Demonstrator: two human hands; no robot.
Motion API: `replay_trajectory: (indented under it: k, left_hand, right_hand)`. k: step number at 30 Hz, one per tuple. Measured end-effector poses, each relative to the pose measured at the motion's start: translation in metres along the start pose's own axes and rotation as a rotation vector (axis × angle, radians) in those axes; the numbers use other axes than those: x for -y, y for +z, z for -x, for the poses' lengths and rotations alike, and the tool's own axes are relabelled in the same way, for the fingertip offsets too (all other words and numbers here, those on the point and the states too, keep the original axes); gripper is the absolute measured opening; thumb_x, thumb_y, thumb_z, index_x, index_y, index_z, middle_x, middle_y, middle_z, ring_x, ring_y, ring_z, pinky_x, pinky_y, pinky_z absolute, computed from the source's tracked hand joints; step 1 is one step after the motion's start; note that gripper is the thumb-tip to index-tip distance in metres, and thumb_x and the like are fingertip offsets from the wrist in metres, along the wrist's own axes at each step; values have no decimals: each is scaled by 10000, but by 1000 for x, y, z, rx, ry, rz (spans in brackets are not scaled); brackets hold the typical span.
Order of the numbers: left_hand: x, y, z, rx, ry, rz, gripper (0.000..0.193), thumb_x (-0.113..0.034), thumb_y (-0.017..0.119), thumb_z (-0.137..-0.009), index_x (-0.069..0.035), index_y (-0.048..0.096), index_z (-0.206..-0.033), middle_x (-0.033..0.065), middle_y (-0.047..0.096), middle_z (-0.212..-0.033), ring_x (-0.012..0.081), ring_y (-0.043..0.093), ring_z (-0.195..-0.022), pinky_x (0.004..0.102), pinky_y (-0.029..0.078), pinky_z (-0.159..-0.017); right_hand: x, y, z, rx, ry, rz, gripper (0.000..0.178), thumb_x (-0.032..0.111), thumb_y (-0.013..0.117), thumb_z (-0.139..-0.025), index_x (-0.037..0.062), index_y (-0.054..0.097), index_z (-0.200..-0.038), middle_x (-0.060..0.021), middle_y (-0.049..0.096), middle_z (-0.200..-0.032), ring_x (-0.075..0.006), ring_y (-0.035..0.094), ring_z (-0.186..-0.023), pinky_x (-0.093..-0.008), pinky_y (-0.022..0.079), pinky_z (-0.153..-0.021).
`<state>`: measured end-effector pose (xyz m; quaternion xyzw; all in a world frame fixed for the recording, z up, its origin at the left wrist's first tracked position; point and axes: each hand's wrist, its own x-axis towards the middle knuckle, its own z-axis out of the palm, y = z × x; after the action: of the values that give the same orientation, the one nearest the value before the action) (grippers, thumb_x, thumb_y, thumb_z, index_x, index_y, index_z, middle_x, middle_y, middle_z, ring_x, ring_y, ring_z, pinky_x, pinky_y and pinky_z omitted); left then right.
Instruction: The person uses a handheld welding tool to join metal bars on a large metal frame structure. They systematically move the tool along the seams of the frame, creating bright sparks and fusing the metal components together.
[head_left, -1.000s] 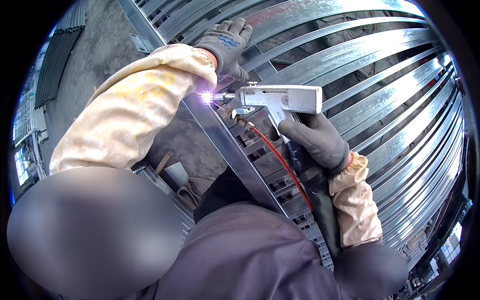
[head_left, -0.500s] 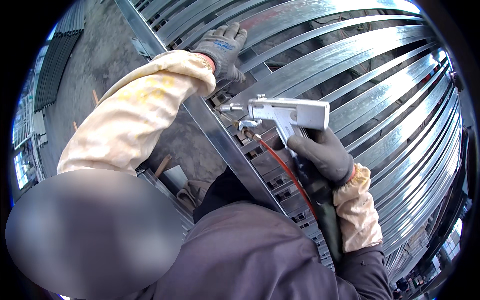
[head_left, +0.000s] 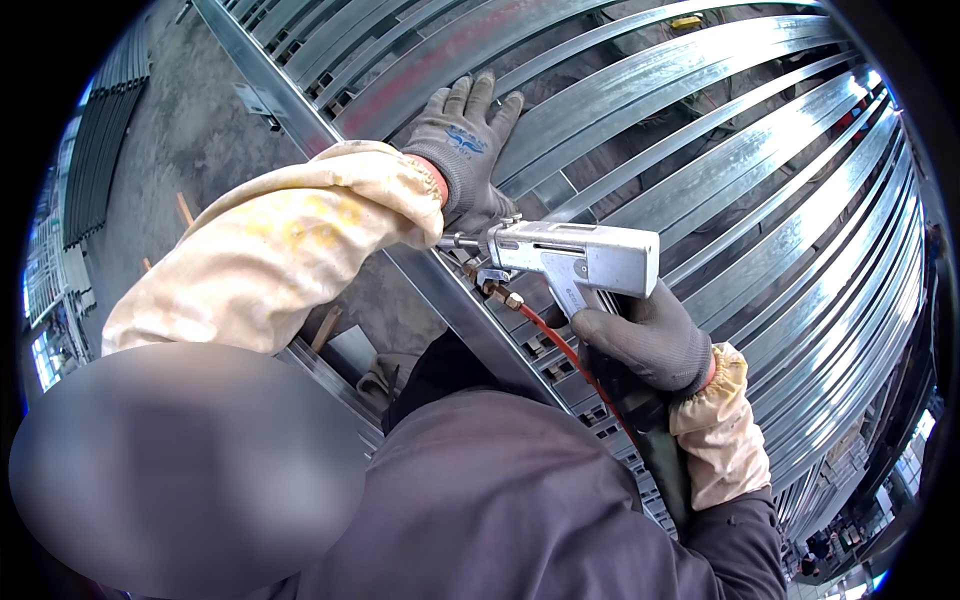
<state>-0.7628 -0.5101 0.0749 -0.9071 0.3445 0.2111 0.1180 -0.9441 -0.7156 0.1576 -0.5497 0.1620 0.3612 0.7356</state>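
Note:
My left hand [head_left: 465, 148], in a grey coated glove, lies open and flat with spread fingers on the shiny metal bars [head_left: 600, 125], near where they meet the long edge rail [head_left: 465, 310]. Closed round the grip of a silver welding gun [head_left: 600, 252] is my right hand [head_left: 652, 335], also gloved. The gun points left; its nozzle [head_left: 462, 241] is beside my left wrist and close to the rail, and the very tip is hard to make out. From the gun run a red hose [head_left: 560, 340] and a thick black cable [head_left: 662, 460], which passes down along my right forearm.
Parallel bars with gaps between them spread far to the right. One bar bears a red smear [head_left: 400, 92]. A yellow object [head_left: 686, 22] shows through a far gap. Dark stacked bars [head_left: 105, 150] stand at the far left on the grey floor [head_left: 185, 110].
The bars and rail have shifted left in view. My left hand has come down and right along them, its fingers wider apart. The gun's nozzle is now closer to that hand.

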Motion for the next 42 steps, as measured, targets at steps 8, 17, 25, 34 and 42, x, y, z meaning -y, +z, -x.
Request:
replay_trajectory:
  k: [8,17,25,34,42]
  left_hand:
    - [-6,6,-4,11,7,-14,1359,-680,828,-698,-103,87,-1681,345,109,-1681,487,152,-1575,530,159,-1290]
    - [0,-11,-23,34,36,-29,1141,-473,944,-654,-102,373,-1569,245,442,-1496,393,491,-1399,500,442,-1114]
    - [5,-18,-40,130,25,-42,956,-415,975,-621,-169,533,-1433,201,485,-1469,393,560,-1348,492,490,-1104]
    - [10,-15,-43,67,49,-30,717,-342,981,-611,-157,642,-1216,171,557,-1366,381,632,-1262,493,573,-985]
    - [9,-11,-44,64,25,-47,705,-317,977,-635,-164,638,-1233,159,565,-1342,375,630,-1264,484,568,-1005]
  right_hand:
    - [2,-1,-4,39,-4,-12,606,227,773,-933,-12,539,-1438,-84,659,-1261,-150,607,-1115,-332,492,-987]
    - [3,-2,-19,16,25,-33,569,235,764,-938,-27,552,-1397,-87,663,-1241,-149,615,-1119,-340,500,-991]
    - [0,-2,-46,16,-228,25,586,265,767,-938,-39,560,-1395,-96,664,-1264,-156,600,-1151,-343,474,-1032]
    - [-4,-1,-63,25,-217,15,655,294,791,-926,-52,528,-1416,-120,643,-1301,-173,595,-1174,-352,472,-1052]
    - [-2,-1,-62,13,-152,39,676,315,800,-911,-54,535,-1412,-139,640,-1313,-197,604,-1189,-355,474,-1063]
